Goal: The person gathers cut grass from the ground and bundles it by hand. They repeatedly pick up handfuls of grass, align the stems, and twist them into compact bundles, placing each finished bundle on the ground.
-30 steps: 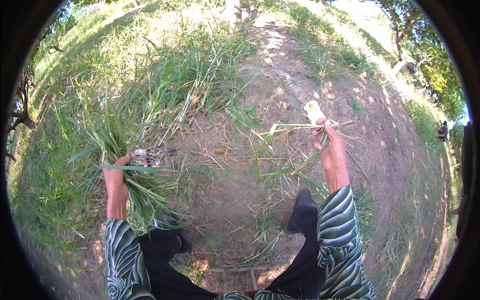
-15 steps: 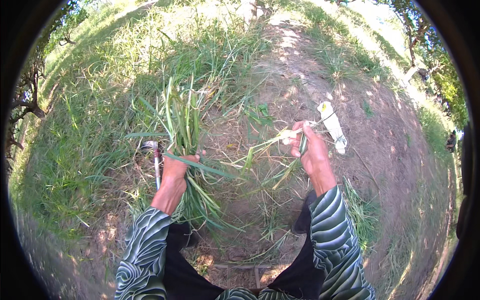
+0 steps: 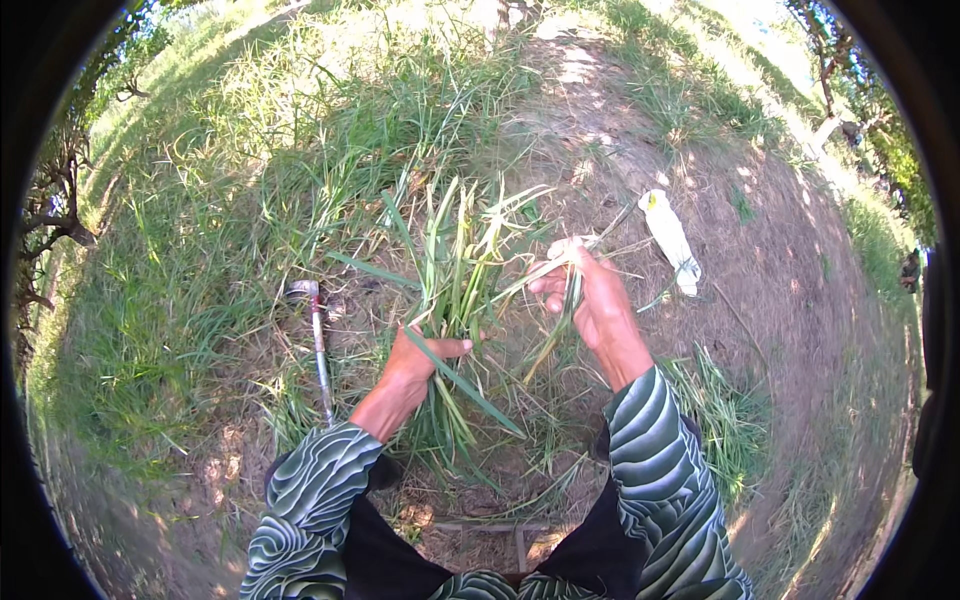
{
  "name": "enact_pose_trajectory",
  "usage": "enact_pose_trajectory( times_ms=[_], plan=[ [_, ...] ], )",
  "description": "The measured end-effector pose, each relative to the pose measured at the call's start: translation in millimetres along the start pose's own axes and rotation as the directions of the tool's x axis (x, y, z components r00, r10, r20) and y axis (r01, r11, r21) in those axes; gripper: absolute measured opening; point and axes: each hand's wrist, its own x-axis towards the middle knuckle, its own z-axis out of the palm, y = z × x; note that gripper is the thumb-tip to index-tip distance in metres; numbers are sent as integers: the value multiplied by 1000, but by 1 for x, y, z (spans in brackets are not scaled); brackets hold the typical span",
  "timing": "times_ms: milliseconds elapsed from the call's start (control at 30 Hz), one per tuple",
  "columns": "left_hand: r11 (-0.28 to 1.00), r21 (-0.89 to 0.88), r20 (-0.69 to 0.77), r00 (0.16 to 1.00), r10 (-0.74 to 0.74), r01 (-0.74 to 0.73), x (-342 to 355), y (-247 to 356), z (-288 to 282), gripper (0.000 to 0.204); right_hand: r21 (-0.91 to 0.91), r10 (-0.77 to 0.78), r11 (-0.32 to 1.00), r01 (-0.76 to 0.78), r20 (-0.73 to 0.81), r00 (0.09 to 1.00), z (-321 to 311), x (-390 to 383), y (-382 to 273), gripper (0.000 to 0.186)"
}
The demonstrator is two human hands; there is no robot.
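A loose bundle of long, flat green grass blades (image 3: pixel 462 275) was gripped by the left hand (image 3: pixel 410 365), which was closed around its lower part, with the tips spread upward and the ends left hanging below. 1 broad green blade (image 3: pixel 473 394) was slanted across the thumb. A few thin, pale yellow-green stalks (image 3: pixel 553 342) were pinched by the right hand (image 3: pixel 597 305), held narrow just beside the bundle; whether stalks and bundle were touching could not be told. The 2 hands were held above bare brown ground (image 3: pixel 800 260), nearer to its left edge, where it was bordered by tall green grass (image 3: pixel 200 260). Near that edge, a tool with a grey head and a straight red-and-silver handle (image 3: pixel 321 360) was laid. Beyond the right hand, a white elongated object (image 3: pixel 670 243) was laid, its kind unclear. A heap of narrow green blades (image 3: pixel 728 415) was spread beside the patterned right sleeve (image 3: pixel 655 440).
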Motion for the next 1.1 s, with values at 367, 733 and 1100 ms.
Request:
enact_pose_trajectory(
  times_ms=[367,733,1100],
  plan=[
    [1000,0,-76,997,-4,4,-11,16,14,54,-12,12,1000,-10,172,985,15,-14,22,30],
    [992,-68,-178,980,94,-108,-9,15,6,40,-455,-121,876,157,108,987,18,-15,52,21],
    [992,-46,-233,967,101,-114,2,19,-13,47,-323,-214,915,241,118,970,5,-15,25,20]
  ],
)
